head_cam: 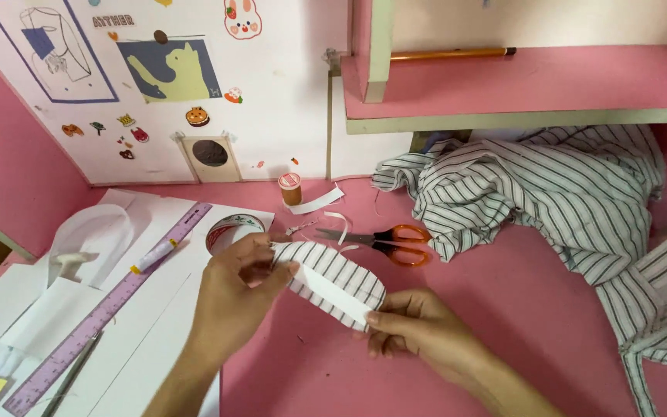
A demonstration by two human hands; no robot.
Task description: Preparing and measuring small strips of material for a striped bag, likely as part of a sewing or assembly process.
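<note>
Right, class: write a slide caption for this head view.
Both hands, left hand and right hand, hold a striped fabric piece over a pink table.

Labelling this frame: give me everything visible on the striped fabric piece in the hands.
The striped fabric piece is small and elongated, white with thin dark stripes, apparently woven cloth like the shirt nearby. A plain white strip lies along its near edge, seemingly paper or stiffener. It is held above the pink table, slanting from upper left to lower right. The left hand pinches its upper end; the right hand grips its lower end. Nothing else touches it.
</note>
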